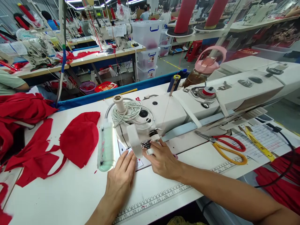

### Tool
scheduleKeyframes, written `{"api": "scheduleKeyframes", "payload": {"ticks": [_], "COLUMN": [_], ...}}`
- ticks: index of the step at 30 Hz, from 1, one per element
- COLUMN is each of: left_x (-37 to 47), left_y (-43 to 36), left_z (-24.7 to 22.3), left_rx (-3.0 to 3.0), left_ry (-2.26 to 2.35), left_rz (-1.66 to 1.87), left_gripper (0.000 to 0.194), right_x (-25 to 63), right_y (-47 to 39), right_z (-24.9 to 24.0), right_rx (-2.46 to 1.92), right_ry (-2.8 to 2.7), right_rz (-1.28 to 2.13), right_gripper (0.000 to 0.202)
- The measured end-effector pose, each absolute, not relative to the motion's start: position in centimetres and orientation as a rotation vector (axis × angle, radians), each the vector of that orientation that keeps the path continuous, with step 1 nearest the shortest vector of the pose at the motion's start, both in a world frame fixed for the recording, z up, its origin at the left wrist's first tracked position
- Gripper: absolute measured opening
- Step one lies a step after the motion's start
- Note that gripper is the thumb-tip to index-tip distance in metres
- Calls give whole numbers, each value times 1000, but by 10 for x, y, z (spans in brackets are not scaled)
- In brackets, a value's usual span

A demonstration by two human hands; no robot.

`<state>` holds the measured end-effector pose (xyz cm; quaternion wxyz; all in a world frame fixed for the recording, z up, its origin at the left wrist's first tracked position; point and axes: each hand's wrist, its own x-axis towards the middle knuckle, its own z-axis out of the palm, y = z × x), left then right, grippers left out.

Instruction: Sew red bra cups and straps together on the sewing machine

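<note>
My left hand [123, 173] lies flat with its fingers stretched out on the bed of a white sewing machine [173, 107], close to the needle area. What is under its fingertips is hidden. My right hand [164, 159] is at the front of the machine head, fingers bent and drawn together around the metal thread tension parts [146, 144] and a white knob [150, 151]. Whatever is between those fingertips cannot be made out. Left of the machine head is a pale green, lit strip [106, 147]. Cut red fabric pieces [79, 139] lie farther left.
Red-handled and yellow-handled scissors [225, 147] lie right of the machine beside a yellow tape measure [259, 144] and paper. A pink-lidded bottle [199, 68] stands behind. A printed ruler [159, 200] runs along the table's front. More red cloth [23, 109] is heaped at left, near another person's arm.
</note>
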<state>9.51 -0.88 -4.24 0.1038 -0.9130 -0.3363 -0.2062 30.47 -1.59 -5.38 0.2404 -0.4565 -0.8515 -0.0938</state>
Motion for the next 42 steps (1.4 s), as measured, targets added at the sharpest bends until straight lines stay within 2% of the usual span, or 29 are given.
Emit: {"api": "scheduleKeyframes", "payload": {"ticks": [8, 12, 17, 21, 25, 34, 42], "left_x": [99, 100, 98, 98, 95, 89, 87], "left_y": [-7, -6, -5, -7, -11, -12, -9], "left_z": [-43, -43, -41, -38, -38, -46, -47], "left_rx": [-2641, -2659, -2708, -2690, -2682, -2697, -2676], "left_ry": [-1066, -1080, -1086, -1066, -1081, -1065, -1011], "left_rz": [-687, -689, -678, -696, -684, -657, -665], "left_gripper": [31, 30, 35, 32, 31, 36, 39], "right_x": [302, 303, 304, 301, 296, 273, 268], "right_y": [-17, -17, -15, -11, -12, -12, -10], "right_z": [-53, -52, -53, -53, -46, -31, -33], "right_rx": [-1187, -1174, -1218, -1224, -1230, -1607, -1749], "right_ry": [-2349, -2333, -2256, -2202, -2235, -2444, -2496], "right_rz": [-263, -246, -173, -210, -79, 89, -13], "right_gripper": [30, 31, 21, 22, 26, 23, 17]}}
